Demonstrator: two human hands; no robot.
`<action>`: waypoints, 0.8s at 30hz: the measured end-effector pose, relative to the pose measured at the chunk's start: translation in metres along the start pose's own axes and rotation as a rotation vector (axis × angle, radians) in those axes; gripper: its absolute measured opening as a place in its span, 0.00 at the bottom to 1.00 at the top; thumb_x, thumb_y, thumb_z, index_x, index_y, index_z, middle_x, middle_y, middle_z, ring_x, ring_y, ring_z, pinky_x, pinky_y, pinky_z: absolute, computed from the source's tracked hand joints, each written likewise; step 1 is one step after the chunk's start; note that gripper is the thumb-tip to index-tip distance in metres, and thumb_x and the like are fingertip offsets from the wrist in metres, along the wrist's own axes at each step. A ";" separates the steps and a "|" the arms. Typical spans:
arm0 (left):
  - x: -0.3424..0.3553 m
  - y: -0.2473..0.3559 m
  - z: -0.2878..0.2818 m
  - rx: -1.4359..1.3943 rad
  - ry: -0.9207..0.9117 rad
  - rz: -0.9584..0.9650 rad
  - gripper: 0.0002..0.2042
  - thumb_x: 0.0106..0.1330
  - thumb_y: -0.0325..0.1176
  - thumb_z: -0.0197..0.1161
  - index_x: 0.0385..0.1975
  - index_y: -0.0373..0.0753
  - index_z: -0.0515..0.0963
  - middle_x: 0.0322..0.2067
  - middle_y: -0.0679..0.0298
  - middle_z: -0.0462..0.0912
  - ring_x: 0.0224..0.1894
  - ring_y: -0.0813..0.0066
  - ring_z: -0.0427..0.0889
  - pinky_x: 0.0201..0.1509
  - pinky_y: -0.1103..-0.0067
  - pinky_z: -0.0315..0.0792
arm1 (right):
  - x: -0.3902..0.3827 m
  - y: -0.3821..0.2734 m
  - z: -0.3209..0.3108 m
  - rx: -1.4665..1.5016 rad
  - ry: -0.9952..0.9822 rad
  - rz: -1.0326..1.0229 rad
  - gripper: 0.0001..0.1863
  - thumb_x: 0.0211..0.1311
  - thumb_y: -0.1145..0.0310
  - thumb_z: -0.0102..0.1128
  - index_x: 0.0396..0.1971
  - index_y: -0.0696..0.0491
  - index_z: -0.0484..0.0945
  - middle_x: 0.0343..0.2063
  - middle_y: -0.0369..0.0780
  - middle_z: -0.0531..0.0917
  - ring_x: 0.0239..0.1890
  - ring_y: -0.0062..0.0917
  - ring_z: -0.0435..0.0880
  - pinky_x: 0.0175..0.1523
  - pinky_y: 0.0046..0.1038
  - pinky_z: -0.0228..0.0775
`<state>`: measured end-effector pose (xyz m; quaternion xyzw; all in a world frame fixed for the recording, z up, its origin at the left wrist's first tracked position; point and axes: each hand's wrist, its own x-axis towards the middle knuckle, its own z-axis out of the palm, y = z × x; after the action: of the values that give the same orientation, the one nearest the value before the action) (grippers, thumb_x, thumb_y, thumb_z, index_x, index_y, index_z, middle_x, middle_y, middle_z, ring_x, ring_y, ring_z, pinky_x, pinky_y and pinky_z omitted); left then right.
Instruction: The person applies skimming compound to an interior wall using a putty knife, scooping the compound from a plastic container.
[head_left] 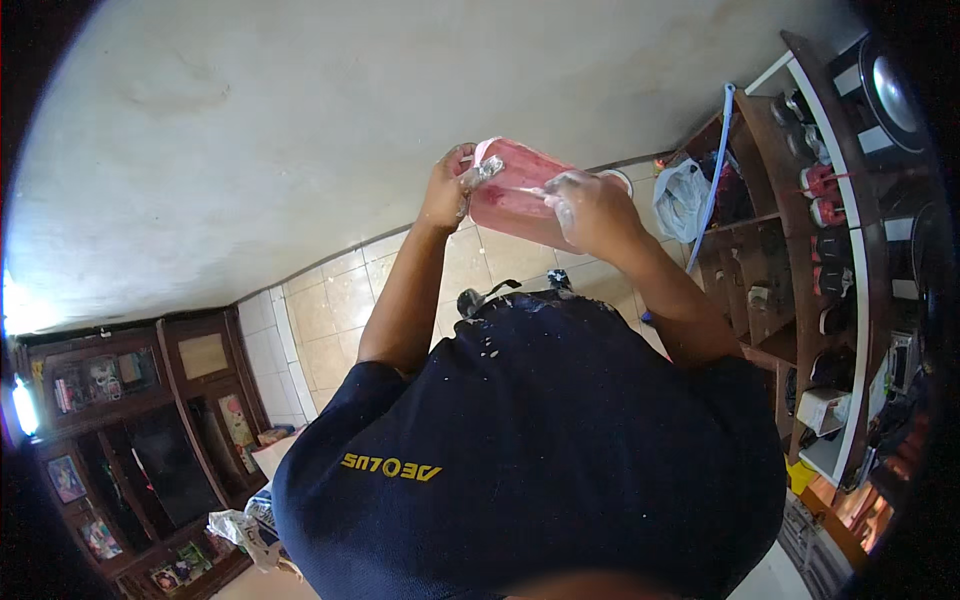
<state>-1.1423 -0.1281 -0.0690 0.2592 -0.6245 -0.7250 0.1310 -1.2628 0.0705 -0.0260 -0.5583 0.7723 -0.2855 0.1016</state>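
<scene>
Pink container [520, 212] hangs above the tiled floor [465, 262], near the wall [330, 120]. White-smeared, the left hand [450, 190] clasps its left end between fingers; the right hand [592, 212] bends blurred, whitened fingers over its right side, their grip impossible to tell.

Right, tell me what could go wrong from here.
The left hand grips the pink tub with white-smeared fingers, so the tub might slip toward the tiled floor. The right hand, also smeared, could flick white bits onto the dark shirt, which has specks on it.
</scene>
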 end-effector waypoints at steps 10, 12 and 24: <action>-0.011 -0.001 -0.046 -0.022 0.001 0.057 0.21 0.60 0.34 0.64 0.49 0.28 0.71 0.42 0.58 0.80 0.43 0.71 0.79 0.49 0.75 0.73 | 0.030 -0.054 0.022 -0.156 -0.134 -0.072 0.08 0.55 0.72 0.52 0.32 0.57 0.78 0.32 0.45 0.82 0.39 0.40 0.81 0.44 0.39 0.73; -0.013 0.003 -0.060 -0.010 -0.026 0.058 0.20 0.61 0.34 0.62 0.50 0.29 0.71 0.43 0.57 0.79 0.45 0.69 0.79 0.51 0.73 0.73 | 0.041 -0.072 0.027 -0.204 -0.241 -0.072 0.07 0.54 0.73 0.52 0.32 0.57 0.77 0.32 0.46 0.81 0.39 0.40 0.81 0.44 0.39 0.73; -0.029 0.011 -0.148 -0.211 0.050 0.062 0.20 0.59 0.33 0.67 0.47 0.29 0.73 0.36 0.61 0.81 0.37 0.77 0.79 0.42 0.80 0.74 | 0.098 -0.141 0.061 -0.276 -0.318 -0.061 0.07 0.55 0.74 0.50 0.32 0.57 0.76 0.35 0.47 0.80 0.41 0.40 0.81 0.46 0.40 0.73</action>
<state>-1.0400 -0.2398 -0.0645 0.2425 -0.5489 -0.7757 0.1953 -1.1551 -0.0703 0.0187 -0.6281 0.7611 -0.0885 0.1360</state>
